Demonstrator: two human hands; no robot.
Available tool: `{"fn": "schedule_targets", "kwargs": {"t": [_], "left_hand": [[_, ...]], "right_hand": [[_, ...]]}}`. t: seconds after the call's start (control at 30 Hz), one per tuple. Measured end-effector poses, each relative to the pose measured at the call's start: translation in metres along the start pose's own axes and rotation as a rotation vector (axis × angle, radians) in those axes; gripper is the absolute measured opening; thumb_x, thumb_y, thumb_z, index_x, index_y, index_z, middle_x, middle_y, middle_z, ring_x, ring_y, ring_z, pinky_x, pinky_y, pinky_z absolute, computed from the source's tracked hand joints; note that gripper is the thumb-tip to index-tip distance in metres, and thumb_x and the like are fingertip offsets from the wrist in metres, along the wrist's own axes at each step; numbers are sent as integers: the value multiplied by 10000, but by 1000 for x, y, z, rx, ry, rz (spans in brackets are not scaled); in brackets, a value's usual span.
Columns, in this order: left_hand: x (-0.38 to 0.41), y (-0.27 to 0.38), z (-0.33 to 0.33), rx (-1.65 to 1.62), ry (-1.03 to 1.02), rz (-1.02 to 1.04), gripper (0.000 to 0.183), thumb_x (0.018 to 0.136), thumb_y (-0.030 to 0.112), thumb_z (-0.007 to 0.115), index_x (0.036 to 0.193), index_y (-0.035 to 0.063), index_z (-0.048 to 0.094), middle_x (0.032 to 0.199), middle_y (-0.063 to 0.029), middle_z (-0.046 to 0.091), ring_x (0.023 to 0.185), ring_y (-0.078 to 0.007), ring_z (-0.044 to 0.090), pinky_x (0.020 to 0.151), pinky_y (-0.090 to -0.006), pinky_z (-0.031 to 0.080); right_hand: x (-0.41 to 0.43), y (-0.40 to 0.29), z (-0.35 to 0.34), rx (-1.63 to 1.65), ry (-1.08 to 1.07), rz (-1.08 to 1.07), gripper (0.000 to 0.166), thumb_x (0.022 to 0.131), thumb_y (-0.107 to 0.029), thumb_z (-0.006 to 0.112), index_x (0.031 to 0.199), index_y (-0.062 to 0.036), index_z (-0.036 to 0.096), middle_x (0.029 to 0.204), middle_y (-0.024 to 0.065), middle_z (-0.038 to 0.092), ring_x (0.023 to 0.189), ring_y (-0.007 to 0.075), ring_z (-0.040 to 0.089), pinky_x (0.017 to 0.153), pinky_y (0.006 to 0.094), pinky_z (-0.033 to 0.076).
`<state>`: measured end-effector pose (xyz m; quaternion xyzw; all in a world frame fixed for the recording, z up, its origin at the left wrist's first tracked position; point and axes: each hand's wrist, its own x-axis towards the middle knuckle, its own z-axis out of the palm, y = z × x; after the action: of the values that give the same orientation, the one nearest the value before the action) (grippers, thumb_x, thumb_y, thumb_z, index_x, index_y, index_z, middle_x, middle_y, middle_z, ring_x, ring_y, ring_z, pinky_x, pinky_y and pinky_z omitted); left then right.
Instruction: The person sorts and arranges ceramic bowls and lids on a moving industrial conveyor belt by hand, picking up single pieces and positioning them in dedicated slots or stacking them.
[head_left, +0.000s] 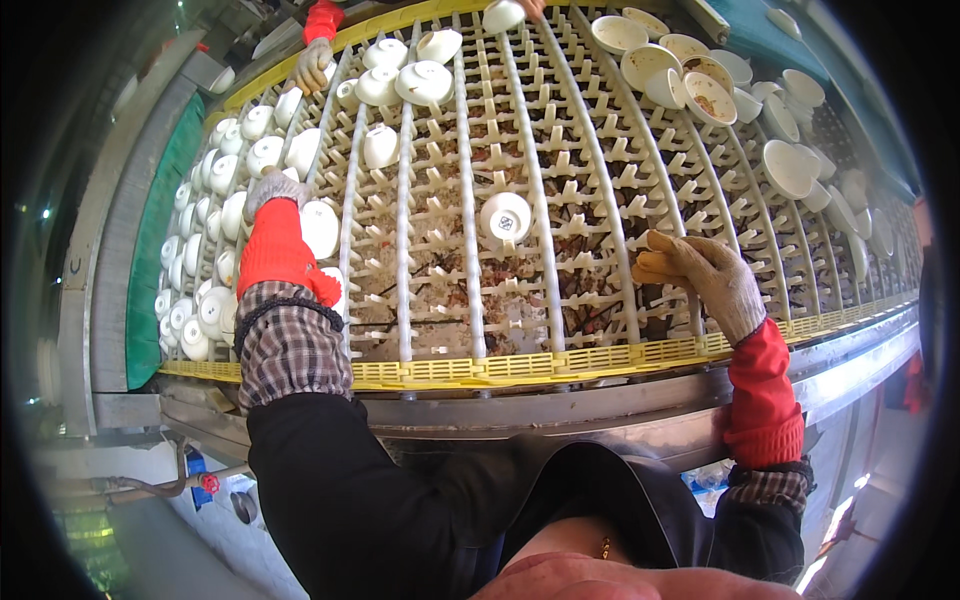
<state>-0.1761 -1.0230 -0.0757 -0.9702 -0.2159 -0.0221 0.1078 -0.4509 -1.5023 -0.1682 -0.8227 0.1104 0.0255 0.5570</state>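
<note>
My left hand (276, 190), in a pale knit glove, reaches among upturned white bowls at the left of a pegged dishwasher conveyor (472, 300). It is nearest to a white bowl (265, 154); my wrist and sleeve hide whether the fingers grip anything. Just right of that wrist lies another white bowl (320, 229). Above the conveyor's near right part, my right hand (701, 277) wears a glove with tan fingertips and holds nothing, its fingers partly spread. A single upturned bowl (506, 217) with a mark on its base rests on the pegs between my hands.
Soiled bowls (709, 97) lie piled at the far right. Across the conveyor, a co-worker's gloved hand (312, 67) is near several upturned bowls (424, 82). Yellow slotted edging (517, 367) runs along the near side. A green curtain (161, 255) hangs at the left end.
</note>
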Motion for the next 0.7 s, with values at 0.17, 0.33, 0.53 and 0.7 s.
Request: {"fn": "schedule_targets", "kwargs": {"t": [0.17, 0.33, 0.53, 0.7], "left_hand": [[23, -16, 2, -30, -62, -86, 554, 826, 297, 642, 1324, 67, 566, 1277, -196, 658, 1179, -352, 648, 965, -458, 518], [22, -62, -16, -80, 309, 34, 471, 890, 165, 476, 1349, 144, 578, 1168, -207, 695, 1072, -398, 673, 893, -483, 536], [-101, -7, -8, -23, 383, 646, 693, 748, 48, 613, 1420, 177, 506, 812, -204, 675, 763, -419, 671, 730, -487, 550], [-203, -15, -14, -6, 119, 724, 878, 748, 327, 780, 1470, 33, 377, 877, -229, 685, 787, -378, 699, 698, -472, 564]], "right_hand": [[-1, -8, -5, -7, 3, 79, 429, 1010, -354, 606, 1207, 18, 686, 966, 74, 721, 831, 110, 660, 732, 243, 537], [-5, -12, -7, 14, -1, 95, 433, 1010, -356, 604, 1212, 20, 675, 960, 68, 712, 833, 117, 660, 739, 253, 546], [-8, 3, -17, 219, -6, 85, 433, 1003, -344, 617, 1213, 31, 670, 1034, 96, 722, 916, 140, 675, 824, 270, 549], [-4, -8, -19, 192, -86, 8, 420, 1006, -334, 613, 1200, 33, 675, 1029, 99, 734, 934, 124, 685, 824, 264, 551]]}}
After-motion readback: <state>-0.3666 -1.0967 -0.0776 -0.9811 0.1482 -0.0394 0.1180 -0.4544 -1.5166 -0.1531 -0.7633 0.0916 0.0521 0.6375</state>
